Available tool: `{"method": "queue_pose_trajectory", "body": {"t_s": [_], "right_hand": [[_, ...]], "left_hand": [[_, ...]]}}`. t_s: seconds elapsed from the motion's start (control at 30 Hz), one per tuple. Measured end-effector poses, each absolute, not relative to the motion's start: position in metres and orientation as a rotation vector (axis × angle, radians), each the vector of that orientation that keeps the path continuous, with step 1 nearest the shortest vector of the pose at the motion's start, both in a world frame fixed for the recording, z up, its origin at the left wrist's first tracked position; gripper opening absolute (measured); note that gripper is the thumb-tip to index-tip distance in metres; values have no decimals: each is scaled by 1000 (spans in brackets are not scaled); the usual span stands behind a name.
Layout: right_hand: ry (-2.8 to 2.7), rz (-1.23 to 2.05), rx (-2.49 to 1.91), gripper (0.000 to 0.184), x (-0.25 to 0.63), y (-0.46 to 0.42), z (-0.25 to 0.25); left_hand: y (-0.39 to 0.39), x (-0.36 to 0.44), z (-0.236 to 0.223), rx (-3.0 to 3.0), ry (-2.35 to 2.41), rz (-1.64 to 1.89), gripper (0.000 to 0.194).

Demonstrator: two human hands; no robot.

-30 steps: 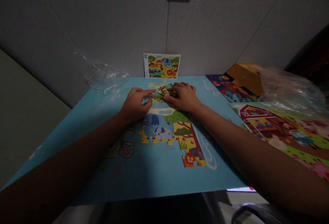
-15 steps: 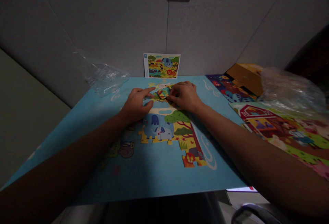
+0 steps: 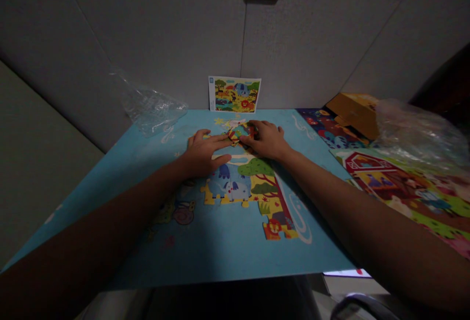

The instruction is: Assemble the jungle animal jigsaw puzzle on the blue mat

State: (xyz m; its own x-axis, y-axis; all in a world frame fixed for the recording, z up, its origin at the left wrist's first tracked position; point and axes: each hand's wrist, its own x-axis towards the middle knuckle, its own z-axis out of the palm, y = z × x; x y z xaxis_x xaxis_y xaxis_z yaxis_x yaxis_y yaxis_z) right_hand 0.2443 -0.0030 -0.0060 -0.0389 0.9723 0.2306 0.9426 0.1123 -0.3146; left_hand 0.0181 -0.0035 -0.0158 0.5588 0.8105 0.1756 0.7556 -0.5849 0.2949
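A small stack of loose jigsaw puzzle pieces [image 3: 236, 135] lies on the far part of the blue table, between my two hands. My right hand [image 3: 269, 139] is closed on puzzle pieces from this stack, thumb in front. Stretched out, the fingers of my left hand [image 3: 201, 156] reach to the stack's left side, with the thumb apart. Nearer to me lies a joined part of the puzzle [image 3: 235, 187] with blue elephants and green trees. Its right edge runs down to a lion piece [image 3: 273, 228]. My left hand and forearm hide part of the table.
A picture card [image 3: 235, 95] of the animal scene leans against the wall. Clear plastic wrap [image 3: 156, 111] lies at the back left. On the right are a farm picture [image 3: 404, 183], an opened cardboard box [image 3: 352, 114] and more plastic wrap [image 3: 418, 126].
My left hand has turned and moved slightly nearer to me, its fingers now straight against the stack. My right hand has shifted a little over the pieces. The view has moved slightly.
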Motion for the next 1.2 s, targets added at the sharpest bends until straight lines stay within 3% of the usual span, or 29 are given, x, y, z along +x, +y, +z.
{"method": "queue_pose_trajectory", "body": {"t_s": [0.67, 0.9, 1.2], "right_hand": [[-2064, 29, -1514, 49, 246, 0, -8], [-1845, 289, -1395, 39, 246, 8, -16], [-1860, 588, -977, 50, 238, 1, -12]], "left_hand": [[0, 17, -19, 2578, 1297, 528, 52], [0, 19, -13, 2498, 1268, 744, 84], [5, 15, -7, 2639, 1205, 1028, 60]]}}
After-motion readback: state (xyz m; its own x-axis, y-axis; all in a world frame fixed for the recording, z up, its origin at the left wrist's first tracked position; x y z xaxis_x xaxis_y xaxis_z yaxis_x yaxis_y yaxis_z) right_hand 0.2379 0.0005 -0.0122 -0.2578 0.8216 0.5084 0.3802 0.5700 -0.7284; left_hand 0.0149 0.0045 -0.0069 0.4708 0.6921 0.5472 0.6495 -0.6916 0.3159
